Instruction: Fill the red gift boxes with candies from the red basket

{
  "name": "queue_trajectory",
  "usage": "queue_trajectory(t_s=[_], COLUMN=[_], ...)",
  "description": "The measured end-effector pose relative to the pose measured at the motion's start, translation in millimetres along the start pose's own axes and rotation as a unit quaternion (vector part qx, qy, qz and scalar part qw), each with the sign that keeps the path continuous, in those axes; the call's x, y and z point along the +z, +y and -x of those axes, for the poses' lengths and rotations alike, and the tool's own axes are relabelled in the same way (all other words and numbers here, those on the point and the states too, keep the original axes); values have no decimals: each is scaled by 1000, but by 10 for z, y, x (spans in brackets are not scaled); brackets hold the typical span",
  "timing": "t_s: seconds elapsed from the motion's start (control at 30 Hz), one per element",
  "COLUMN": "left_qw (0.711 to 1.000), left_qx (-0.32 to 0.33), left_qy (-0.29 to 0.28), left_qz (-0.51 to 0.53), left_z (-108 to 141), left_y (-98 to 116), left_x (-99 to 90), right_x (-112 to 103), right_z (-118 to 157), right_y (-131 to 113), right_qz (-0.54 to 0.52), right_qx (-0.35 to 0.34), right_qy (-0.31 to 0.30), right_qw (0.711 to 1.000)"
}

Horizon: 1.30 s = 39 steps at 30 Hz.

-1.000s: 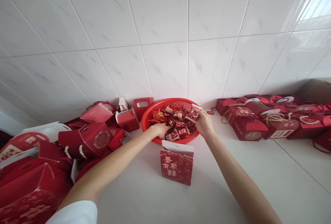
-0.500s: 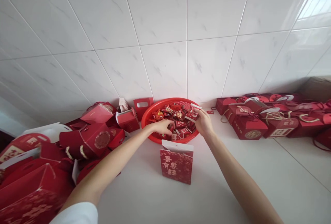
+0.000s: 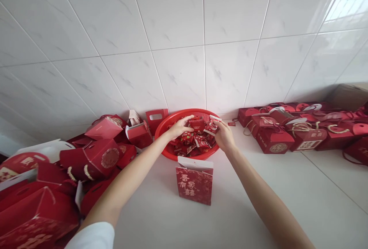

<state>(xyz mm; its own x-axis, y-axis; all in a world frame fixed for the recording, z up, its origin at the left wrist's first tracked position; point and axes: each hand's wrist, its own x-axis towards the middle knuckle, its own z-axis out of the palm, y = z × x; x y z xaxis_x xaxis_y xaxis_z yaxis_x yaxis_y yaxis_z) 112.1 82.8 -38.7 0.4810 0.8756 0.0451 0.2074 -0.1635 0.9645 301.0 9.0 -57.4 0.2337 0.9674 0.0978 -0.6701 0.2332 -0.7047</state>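
A red plastic basket [image 3: 165,150] holds many small red wrapped candies [image 3: 188,138]. Over its left part is my left hand [image 3: 180,127], thumb and fingers closed on a dark red candy packet [image 3: 197,125]. My right hand [image 3: 224,135], at the basket's right rim, pinches a red-and-white candy packet [image 3: 211,125]. The two packets are close together above the heap. In front of the basket stands a red paper gift box [image 3: 194,185], upright with its white-lined top open and pale characters on its front. Neither hand touches this box.
On the left, red gift boxes [image 3: 89,159] lie in a jumbled pile that reaches under my left forearm. Closed red boxes with cord handles [image 3: 277,140] stand in rows at the right. A tiled wall [image 3: 181,72] rises behind the white tabletop [image 3: 230,210].
My left hand has risen from deep among the candies and now has a dark red packet between its fingers. My right hand still keeps its packet. The view has shifted slightly.
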Motion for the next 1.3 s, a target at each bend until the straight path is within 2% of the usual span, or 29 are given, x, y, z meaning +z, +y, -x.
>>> queue_trajectory(t_s=[0.1,0.27,0.53,0.7,1.0,1.3], left_qw=[1000,999,995,993,996,995], left_qx=[5,-23,-59,-97,-34,34], left_qy=[13,-21,39,22,17,21], left_qz=[-5,27,68,69,76,91], left_z=[-63,-81,-32,-35,-56,-33], left_y=[3,8,-2,8,-66,-18], left_x=[9,42,65,54,36,68], right_x=[-8,-20,8,-30,14,14], right_z=[-8,-14,5,-20,4,16], right_y=[13,13,-4,19,2,7], right_qz=[0,3,1,14,15,22], right_qx=[-2,2,2,-4,-5,-1], right_qy=[0,6,13,5,8,-18], right_qw=[1000,1000,1000,1000,1000,1000])
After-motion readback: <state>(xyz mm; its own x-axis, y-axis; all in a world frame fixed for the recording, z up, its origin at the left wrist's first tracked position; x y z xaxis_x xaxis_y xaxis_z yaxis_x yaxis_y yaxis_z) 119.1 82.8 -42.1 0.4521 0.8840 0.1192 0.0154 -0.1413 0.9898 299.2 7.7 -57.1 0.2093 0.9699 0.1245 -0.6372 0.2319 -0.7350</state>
